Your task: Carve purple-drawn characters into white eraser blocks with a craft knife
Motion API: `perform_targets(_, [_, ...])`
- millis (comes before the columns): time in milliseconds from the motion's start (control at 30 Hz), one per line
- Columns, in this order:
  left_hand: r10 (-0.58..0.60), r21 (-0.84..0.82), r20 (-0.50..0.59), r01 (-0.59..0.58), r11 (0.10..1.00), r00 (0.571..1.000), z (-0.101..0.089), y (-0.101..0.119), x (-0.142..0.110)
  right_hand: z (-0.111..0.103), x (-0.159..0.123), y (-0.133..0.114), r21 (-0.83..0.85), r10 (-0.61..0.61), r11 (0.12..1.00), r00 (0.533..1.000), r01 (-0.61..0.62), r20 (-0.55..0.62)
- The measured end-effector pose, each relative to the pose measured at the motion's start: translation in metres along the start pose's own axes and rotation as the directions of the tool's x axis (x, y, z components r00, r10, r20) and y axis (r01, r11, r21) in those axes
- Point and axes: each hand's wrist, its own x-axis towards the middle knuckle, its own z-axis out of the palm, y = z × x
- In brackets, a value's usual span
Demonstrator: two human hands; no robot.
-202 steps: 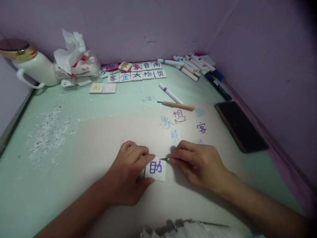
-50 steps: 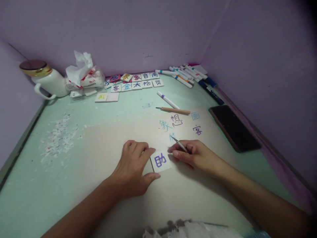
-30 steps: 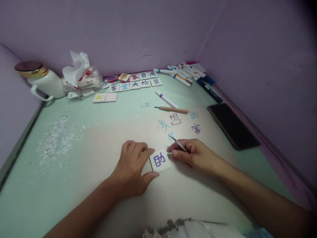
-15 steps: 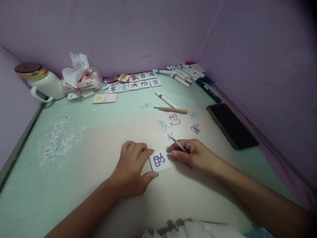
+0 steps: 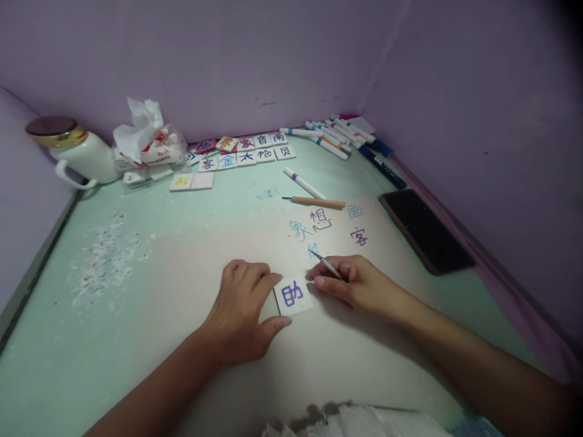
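Observation:
A small white square tile (image 5: 300, 301) lies flat in front of me, with a purple character written on it. My left hand (image 5: 243, 309) grips it from the left, index fingertip at the far edge and thumb at the near edge. To its right, my right hand (image 5: 353, 282) holds a slim silver craft knife (image 5: 331, 267), its pointed blade aimed up and left, off the tile. The fingertips of that hand are close to the tile's right edge; whether they touch it I cannot tell.
Beyond my hands lie a wooden-handled carving tool (image 5: 314, 202) and a purple-banded marker (image 5: 304, 183). A phone (image 5: 426, 230) rests at right, below several markers (image 5: 337, 133). Lettered tiles (image 5: 246, 158), tissues (image 5: 150, 142) and a lidded mug (image 5: 88, 159) line the back. White shavings (image 5: 104, 258) lie left.

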Motion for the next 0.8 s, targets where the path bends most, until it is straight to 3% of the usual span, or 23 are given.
perform_targets(400, [-0.011,-0.023,-0.029,0.010,1.000,1.000,-0.0002,0.0009,0.0012,-0.0006,0.0007,0.0038,-0.006,-0.011,1.000,1.000,0.011,0.006])
perform_targets(800, [0.086,-0.032,-0.262,-0.098,0.995,0.961,0.0049,-0.0043,-0.0032,-0.0005,0.0012,0.0035,-0.018,-0.006,1.000,1.000,0.006,0.008])
